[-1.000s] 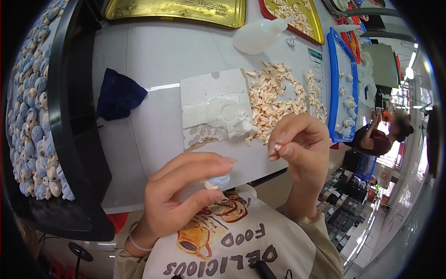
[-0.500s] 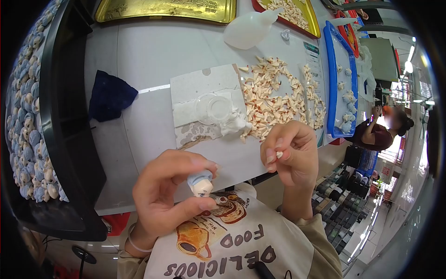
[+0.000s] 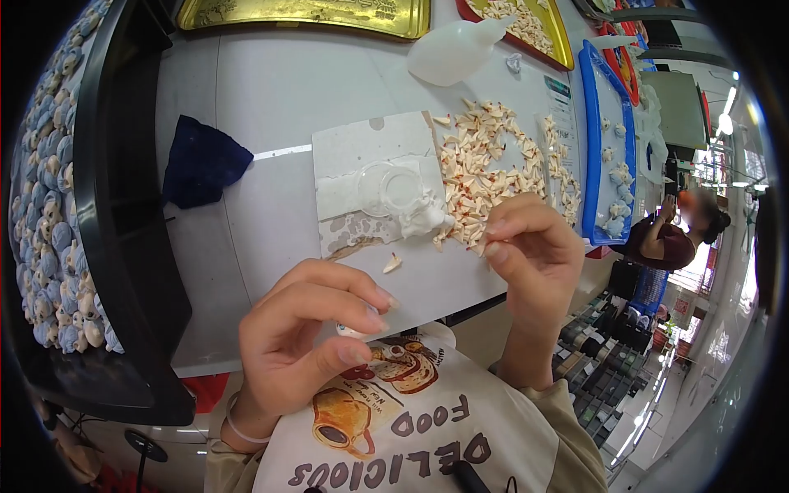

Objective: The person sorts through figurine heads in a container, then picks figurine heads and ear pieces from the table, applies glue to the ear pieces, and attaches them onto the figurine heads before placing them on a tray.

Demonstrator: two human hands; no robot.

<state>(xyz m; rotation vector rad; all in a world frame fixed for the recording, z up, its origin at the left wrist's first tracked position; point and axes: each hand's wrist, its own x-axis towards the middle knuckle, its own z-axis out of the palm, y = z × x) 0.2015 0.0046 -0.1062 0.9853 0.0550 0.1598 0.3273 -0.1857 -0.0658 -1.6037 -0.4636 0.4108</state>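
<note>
My left hand (image 3: 300,337) curls around a small doll head (image 3: 349,331), just above the apron. Only a pale bit of the head shows between the fingers; the rest is hidden. At the near edge of a pile of small cream pointed pieces with reddish tips (image 3: 493,164), my right hand (image 3: 538,259) has thumb and forefinger pinched together. What lies in that pinch I cannot make out. A single cream piece (image 3: 393,263) lies apart on the table, between the hands. Behind it, a clear round dish (image 3: 403,189) with a white lump (image 3: 426,217) beside it rests on worn cardboard (image 3: 349,144).
To the left, a black-rimmed tray (image 3: 123,205) holds many blue-and-cream heads. A dark blue cloth (image 3: 201,163) lies near it. A white squeeze bottle (image 3: 450,56), gold tray (image 3: 304,18) and blue tray (image 3: 588,148) stand farther off. Another person (image 3: 670,234) sits at right.
My right hand has moved up to the pile's edge. My left fingers have closed further over the doll head, hiding its blue hair. A loose cream piece now shows on the table.
</note>
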